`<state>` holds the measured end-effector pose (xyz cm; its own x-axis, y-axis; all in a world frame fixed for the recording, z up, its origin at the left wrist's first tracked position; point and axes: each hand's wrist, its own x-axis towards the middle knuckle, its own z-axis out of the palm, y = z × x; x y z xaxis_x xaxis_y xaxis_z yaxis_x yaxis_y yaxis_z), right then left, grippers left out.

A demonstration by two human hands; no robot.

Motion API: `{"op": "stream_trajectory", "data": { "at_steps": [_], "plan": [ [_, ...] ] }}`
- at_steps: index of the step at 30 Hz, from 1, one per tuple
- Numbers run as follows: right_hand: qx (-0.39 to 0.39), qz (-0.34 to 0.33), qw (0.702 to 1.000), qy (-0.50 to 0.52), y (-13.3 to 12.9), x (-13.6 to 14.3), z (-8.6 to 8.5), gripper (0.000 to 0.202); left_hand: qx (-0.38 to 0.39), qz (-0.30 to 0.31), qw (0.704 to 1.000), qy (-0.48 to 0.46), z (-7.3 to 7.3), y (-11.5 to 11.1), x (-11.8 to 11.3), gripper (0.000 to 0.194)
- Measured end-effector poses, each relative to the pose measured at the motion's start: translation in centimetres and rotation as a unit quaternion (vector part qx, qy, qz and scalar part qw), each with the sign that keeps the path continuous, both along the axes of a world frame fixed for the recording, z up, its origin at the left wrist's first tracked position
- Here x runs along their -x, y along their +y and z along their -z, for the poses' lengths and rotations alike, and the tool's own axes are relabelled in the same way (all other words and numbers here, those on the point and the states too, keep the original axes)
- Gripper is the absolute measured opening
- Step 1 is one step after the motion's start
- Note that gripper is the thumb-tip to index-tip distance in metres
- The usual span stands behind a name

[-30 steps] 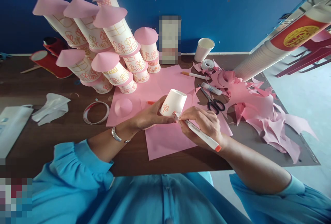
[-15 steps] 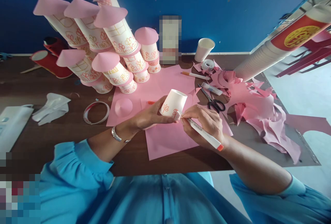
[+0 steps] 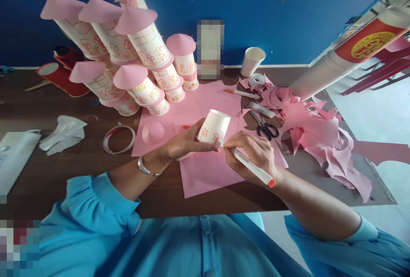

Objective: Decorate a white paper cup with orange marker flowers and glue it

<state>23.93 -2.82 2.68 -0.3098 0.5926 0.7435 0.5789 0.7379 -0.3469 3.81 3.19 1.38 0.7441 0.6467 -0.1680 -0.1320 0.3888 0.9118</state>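
the left hand grips a white paper cup low on its side, thumb across the front and fingers curled behind, holding it tilted above the pink paper sheets on the desk. the right hand pinches a white marker between thumb and fingers; its orange end points back toward the wrist, and its tip is at the cup's lower side, by the right-hand one of two orange-red flowers.

a small pink cone sits on the paper left of the cup, with a tape ring just beyond the sheet's edge. behind them, cup towers with pink cone roofs and drawn flowers stand in a cluster. to the right lie black-handled scissors, a clear tube and an orange-capped pen, beside a heap of pink scraps. another white cup stands near the blue wall, and a long stack of cups leans in from the right.
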Motion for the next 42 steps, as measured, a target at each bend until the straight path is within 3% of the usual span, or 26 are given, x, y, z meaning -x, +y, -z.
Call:
{"op": "stream_trajectory", "data": {
  "at_steps": [10, 16, 21, 30, 42],
  "plan": [
    [-0.004, 0.044, 0.999, -0.007, 0.0, -0.1, -0.2, 0.017, 0.015, 0.001, 1.000, -0.018, 1.0, 0.1, 0.3, 0.057],
    [-0.003, 0.041, 0.999, -0.010, 0.0, 0.0, -0.2, 0.016, 0.021, -0.003, 0.999, -0.041, 1.6, 0.2, 0.2, 0.065],
    [0.000, 0.024, 1.000, -0.004, 0.0, 0.1, -0.1, 0.015, 0.015, -0.002, 0.999, -0.045, 1.3, 0.2, 0.2, 0.060],
    [-0.001, 0.019, 1.000, -0.005, -0.2, 0.2, 0.3, 0.016, 0.019, -0.006, 0.999, -0.027, 1.1, 0.1, 0.1, 0.068],
    [0.007, 0.032, 0.999, -0.015, -0.1, 0.1, -0.4, 0.019, 0.025, -0.012, 0.999, -0.046, 1.1, 0.0, 0.2, 0.062]
  ]
}}
